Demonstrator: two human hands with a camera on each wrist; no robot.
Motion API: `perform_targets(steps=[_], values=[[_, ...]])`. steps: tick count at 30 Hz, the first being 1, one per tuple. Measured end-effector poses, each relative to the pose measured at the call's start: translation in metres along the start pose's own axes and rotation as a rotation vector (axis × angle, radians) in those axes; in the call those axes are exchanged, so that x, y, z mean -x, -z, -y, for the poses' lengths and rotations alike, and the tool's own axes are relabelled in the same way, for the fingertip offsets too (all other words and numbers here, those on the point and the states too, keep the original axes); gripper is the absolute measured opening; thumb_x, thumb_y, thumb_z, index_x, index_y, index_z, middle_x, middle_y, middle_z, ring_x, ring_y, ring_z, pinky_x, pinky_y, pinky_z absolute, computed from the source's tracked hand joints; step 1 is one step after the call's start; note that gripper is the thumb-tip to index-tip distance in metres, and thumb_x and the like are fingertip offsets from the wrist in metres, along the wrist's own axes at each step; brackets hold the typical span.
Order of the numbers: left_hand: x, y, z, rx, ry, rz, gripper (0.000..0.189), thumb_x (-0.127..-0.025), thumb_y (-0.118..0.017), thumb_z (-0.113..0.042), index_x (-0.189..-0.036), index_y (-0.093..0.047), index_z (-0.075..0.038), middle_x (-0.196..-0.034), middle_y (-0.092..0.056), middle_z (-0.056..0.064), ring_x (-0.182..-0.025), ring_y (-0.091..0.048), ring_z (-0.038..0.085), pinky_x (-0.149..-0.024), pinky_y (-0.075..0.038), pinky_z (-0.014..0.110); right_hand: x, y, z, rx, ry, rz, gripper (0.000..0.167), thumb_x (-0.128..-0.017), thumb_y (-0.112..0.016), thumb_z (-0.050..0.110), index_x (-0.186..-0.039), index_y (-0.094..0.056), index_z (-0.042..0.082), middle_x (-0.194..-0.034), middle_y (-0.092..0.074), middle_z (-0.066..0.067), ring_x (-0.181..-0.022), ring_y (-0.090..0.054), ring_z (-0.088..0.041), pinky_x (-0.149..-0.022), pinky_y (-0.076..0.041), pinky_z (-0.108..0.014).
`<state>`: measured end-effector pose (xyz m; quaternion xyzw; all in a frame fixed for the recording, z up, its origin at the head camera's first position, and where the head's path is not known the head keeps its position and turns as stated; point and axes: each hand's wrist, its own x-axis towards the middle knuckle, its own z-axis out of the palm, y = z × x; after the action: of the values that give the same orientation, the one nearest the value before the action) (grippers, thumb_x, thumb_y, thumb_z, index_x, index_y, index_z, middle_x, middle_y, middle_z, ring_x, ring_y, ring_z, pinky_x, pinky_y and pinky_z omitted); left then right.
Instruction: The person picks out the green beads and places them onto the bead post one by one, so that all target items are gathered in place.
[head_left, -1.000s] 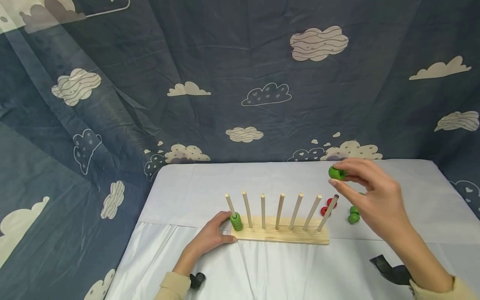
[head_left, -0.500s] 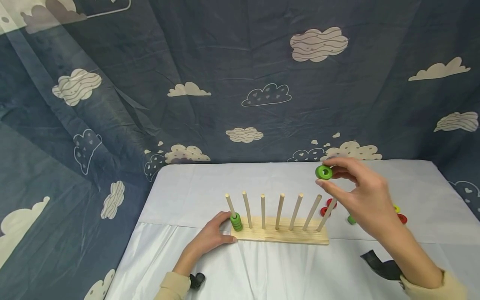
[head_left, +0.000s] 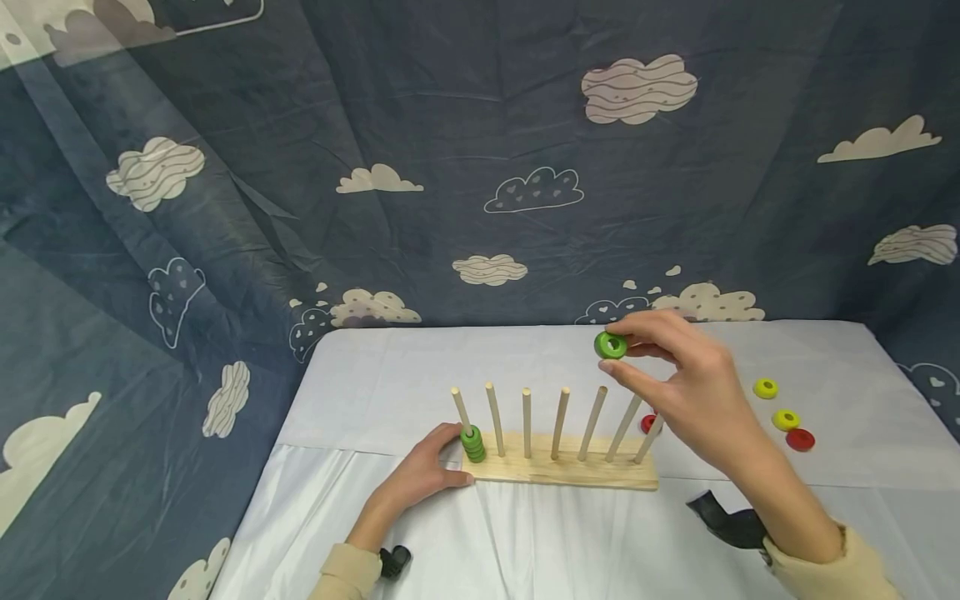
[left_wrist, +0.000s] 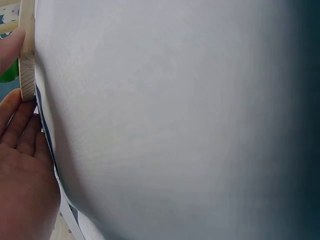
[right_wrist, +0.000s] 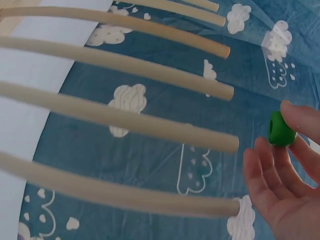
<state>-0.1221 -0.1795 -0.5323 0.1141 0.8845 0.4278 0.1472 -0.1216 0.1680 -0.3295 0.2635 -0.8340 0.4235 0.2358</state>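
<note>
My right hand [head_left: 693,379] pinches a green ring bead [head_left: 611,345] between thumb and fingertips, its hole facing the head camera. It is raised above the right part of a wooden peg board [head_left: 562,473] with several upright pegs. In the right wrist view the green bead [right_wrist: 281,130] is level with the peg tips and apart from them. My left hand [head_left: 420,471] grips the board's left end, thumb at the front edge and fingers behind. Several green beads [head_left: 473,444] are stacked on the leftmost peg; the other pegs are bare.
Two yellow rings [head_left: 766,388] and a red ring [head_left: 800,440] lie on the white cloth at the right. Another red ring [head_left: 648,423] lies behind the rightmost peg, partly hidden. A dark cloud-print curtain [head_left: 420,233] hangs behind the table.
My right hand has moved left with the green bead, from beyond the board's right end to over its right pegs, and the bead has turned. The left hand and board stay put.
</note>
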Motion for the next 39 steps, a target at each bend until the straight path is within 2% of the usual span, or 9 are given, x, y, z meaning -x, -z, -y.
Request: perform_targets(steps=[7, 14, 23, 31, 39], values=[[0.0, 0.0, -0.001, -0.005, -0.001, 0.001, 0.074, -0.078, -0.081, -0.033, -0.143, -0.049, -0.015, -0.143, -0.049, -0.001, -0.139, -0.037, 0.025, -0.114, -0.03, 0.048, -0.007, -0.011, 0.003, -0.012, 0.002, 0.067, 0.048, -0.073, -0.085, -0.002, -0.115, -0.069, 0.015, -0.112, -0.062, 0.009, -0.097, -0.06, -0.005, -0.09, -0.049, -0.016], [0.001, 0.001, -0.002, 0.0, -0.001, 0.0, 0.074, -0.078, -0.081, -0.032, -0.143, -0.05, -0.015, -0.143, -0.049, -0.001, -0.139, -0.037, 0.025, -0.114, -0.029, 0.049, -0.013, -0.023, 0.009, -0.019, 0.003, 0.098, 0.045, -0.076, -0.084, 0.003, -0.116, -0.069, 0.017, -0.113, -0.063, 0.011, -0.101, -0.059, -0.007, -0.087, -0.048, -0.017], [0.001, 0.001, 0.0, 0.002, -0.003, 0.008, 0.074, -0.078, -0.08, -0.032, -0.144, -0.049, -0.017, -0.143, -0.049, -0.004, -0.139, -0.037, 0.022, -0.113, -0.03, 0.048, -0.019, -0.037, 0.017, -0.079, -0.029, 0.178, 0.043, -0.081, -0.081, 0.008, -0.12, -0.067, 0.019, -0.115, -0.063, 0.013, -0.106, -0.061, -0.006, -0.09, -0.051, -0.024], [0.002, 0.001, -0.002, -0.004, 0.009, 0.011, 0.075, -0.078, -0.079, -0.031, -0.144, -0.048, -0.017, -0.143, -0.048, -0.003, -0.139, -0.037, 0.022, -0.113, -0.03, 0.048, -0.025, -0.049, 0.024, -0.16, -0.025, 0.234, 0.042, -0.083, -0.08, 0.007, -0.122, -0.066, 0.017, -0.117, -0.063, 0.013, -0.107, -0.06, -0.005, -0.09, -0.052, -0.027], [0.001, 0.001, -0.002, 0.0, 0.01, 0.011, 0.075, -0.078, -0.08, -0.03, -0.144, -0.049, -0.017, -0.144, -0.048, -0.002, -0.139, -0.037, 0.023, -0.113, -0.03, 0.049, -0.029, -0.06, 0.026, -0.206, -0.018, 0.278, 0.038, -0.086, -0.078, 0.01, -0.12, -0.067, 0.02, -0.119, -0.062, 0.015, -0.11, -0.06, -0.008, -0.093, -0.051, -0.032]])
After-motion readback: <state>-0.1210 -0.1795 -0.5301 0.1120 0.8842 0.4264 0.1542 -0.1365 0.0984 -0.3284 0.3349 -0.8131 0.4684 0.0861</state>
